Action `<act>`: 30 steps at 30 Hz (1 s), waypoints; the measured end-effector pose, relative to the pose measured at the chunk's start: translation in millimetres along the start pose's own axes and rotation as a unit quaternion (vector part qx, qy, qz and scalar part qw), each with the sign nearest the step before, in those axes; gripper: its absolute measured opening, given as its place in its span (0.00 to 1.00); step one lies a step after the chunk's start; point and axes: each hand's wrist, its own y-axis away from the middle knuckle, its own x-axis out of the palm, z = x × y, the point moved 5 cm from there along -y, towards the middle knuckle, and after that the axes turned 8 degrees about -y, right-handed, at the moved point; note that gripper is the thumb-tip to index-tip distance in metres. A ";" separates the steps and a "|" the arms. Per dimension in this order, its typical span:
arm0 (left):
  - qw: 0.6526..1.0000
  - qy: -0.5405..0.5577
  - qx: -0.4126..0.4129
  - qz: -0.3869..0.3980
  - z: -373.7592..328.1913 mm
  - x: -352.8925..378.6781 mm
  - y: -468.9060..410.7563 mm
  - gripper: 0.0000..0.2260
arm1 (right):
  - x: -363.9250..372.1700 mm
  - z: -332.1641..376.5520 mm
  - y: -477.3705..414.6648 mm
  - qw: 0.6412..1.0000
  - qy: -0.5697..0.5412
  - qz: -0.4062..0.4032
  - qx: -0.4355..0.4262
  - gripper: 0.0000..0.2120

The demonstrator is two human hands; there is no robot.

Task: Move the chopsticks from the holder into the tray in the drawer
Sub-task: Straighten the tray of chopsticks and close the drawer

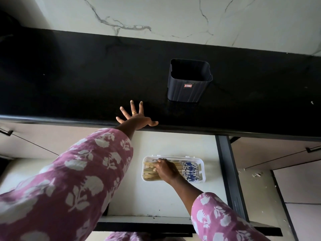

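Observation:
The dark ribbed holder (188,84) stands on the black countertop (86,80), and no chopsticks show in it. A white tray (202,171) lies in the open drawer (156,199) below the counter edge. Several wooden chopsticks (188,169) with blue-and-white patterned ends lie side by side in the tray. My right hand (165,168) rests on the chopsticks' plain ends, fingers bent down onto them; whether it grips any is unclear. My left hand (136,117) lies flat on the counter's front edge, fingers spread, left of the holder.
White marbled wall tiles rise behind the counter. Closed cabinet fronts with dark handles (312,149) flank the drawer on both sides. The drawer's dark right rail (229,171) runs close to the tray.

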 end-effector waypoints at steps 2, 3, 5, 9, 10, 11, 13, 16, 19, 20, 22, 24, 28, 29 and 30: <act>0.999 0.031 0.012 -0.038 1.9 3.0 1.1 0.47 | -10.1 -13.9 7.5 0.997 -0.007 -0.068 0.036 0.05; 0.996 0.045 0.030 -0.073 3.7 5.2 1.9 0.46 | -15.4 -22.3 12.6 0.993 -0.007 -0.105 0.060 0.06; 0.980 0.046 0.092 -0.171 8.8 12.7 9.2 0.40 | -24.1 -47.1 23.0 0.975 -0.039 -0.181 0.120 0.12; 0.933 0.085 0.183 -0.298 34.1 62.1 47.3 0.26 | -39.2 -82.9 57.8 0.937 -0.047 -0.276 0.211 0.14; 0.929 0.090 0.187 -0.307 43.1 80.3 56.1 0.26 | -38.3 -91.4 67.9 0.928 -0.050 -0.281 0.241 0.17; 0.931 0.095 0.182 -0.302 52.5 98.5 62.0 0.25 | -37.8 -98.0 76.9 0.919 -0.045 -0.289 0.265 0.18; 0.956 0.132 0.130 -0.226 68.8 135.5 68.8 0.26 | -32.1 -112.5 93.2 0.895 -0.099 -0.293 0.323 0.19; 0.979 0.188 0.013 -0.071 83.8 179.2 74.5 0.23 | -18.2 -127.6 108.4 0.859 -0.189 -0.266 0.395 0.20; 0.987 0.155 -0.025 -0.045 79.4 189.8 80.9 0.15 | -10.2 -127.3 109.9 0.855 -0.236 -0.238 0.397 0.16; 0.987 0.151 -0.029 -0.047 76.6 190.3 82.6 0.13 | -8.4 -127.2 110.7 0.853 -0.241 -0.240 0.396 0.16; 0.984 0.165 -0.040 -0.054 74.3 191.4 85.2 0.12 | -4.9 -127.3 112.2 0.838 -0.268 -0.248 0.405 0.16; 0.978 0.190 -0.055 -0.064 75.2 193.5 88.2 0.12 | -2.1 -126.8 115.2 0.830 -0.288 -0.250 0.407 0.16; 0.973 0.204 -0.077 -0.072 80.5 197.6 92.7 0.11 | 1.3 -122.9 120.7 0.833 -0.295 -0.244 0.399 0.16; 0.973 0.207 -0.081 -0.071 81.8 198.1 93.9 0.11 | 1.1 -121.6 122.2 0.834 -0.295 -0.243 0.397 0.16; 0.972 0.211 -0.082 -0.069 82.9 198.7 94.3 0.11 | 0.7 -120.5 123.2 0.836 -0.296 -0.243 0.394 0.16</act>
